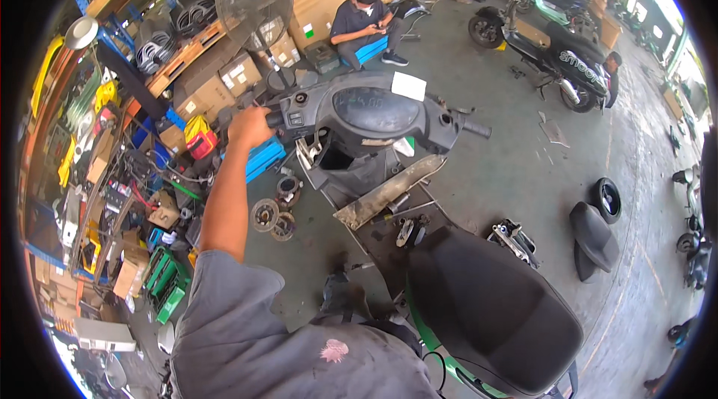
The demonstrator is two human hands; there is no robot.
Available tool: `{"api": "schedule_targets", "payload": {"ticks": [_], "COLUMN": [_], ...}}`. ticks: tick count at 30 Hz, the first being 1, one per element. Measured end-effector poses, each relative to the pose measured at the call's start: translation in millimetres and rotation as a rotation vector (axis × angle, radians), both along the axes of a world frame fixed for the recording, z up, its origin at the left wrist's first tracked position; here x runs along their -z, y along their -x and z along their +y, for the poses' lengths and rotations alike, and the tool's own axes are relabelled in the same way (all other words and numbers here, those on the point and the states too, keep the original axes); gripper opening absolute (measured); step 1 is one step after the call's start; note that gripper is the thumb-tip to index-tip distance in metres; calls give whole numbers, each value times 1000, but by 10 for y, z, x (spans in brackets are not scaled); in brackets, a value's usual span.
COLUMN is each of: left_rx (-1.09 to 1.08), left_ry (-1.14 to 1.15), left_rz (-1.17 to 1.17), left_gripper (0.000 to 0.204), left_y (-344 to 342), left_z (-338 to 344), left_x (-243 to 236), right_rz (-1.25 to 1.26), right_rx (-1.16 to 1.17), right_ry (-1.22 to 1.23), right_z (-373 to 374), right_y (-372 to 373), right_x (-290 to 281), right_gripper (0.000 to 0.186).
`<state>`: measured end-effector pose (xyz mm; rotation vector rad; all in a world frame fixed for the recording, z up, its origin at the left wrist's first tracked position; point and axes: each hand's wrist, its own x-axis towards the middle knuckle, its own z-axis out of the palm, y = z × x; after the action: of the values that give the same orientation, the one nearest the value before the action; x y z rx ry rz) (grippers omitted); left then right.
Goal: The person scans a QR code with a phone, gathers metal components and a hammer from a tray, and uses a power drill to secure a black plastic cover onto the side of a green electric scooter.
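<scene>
My left hand (250,128) is closed around the left handlebar grip of a partly stripped scooter, its arm stretched forward. Between the grips sits the grey handlebar cover (318,106) with a dusty, dark instrument panel (378,111). A white piece of paper (409,86) lies on its far edge. Nothing holds the bare right grip (476,129). Below the bars, a long dirty panel (390,192) lies slanted across the frame. The black seat (490,309) is on the right of my body, with green bodywork under it. My right hand does not show.
A person (364,25) sits on a blue box ahead, near a standing fan (258,2). Shelves, cartons and a green toolbox (164,283) line the left. Round metal parts (265,216) lie on the floor. Another scooter (561,62), a tyre (606,200) and a loose seat (593,238) are right.
</scene>
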<state>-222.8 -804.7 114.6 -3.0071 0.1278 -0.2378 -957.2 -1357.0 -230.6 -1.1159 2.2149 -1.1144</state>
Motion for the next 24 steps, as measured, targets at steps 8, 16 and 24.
{"api": "schedule_targets", "payload": {"ticks": [8,16,24], "left_rx": [-317,-223,-104], "left_ry": [226,-16,-98], "left_rz": [-88,-393,18], "left_gripper": [36,64,73], "left_y": [1261,1199,-31], "left_z": [-475,-548,70], "left_x": [732,782,40], "right_rz": [-71,-163,-173], "right_rx": [144,367,439], "right_ry": [-186,-335,-326], "right_z": [225,69,132], "right_y": [-703,-553,-708], "right_x": [-871,-854,-1031], "right_gripper": [58,80,95]}}
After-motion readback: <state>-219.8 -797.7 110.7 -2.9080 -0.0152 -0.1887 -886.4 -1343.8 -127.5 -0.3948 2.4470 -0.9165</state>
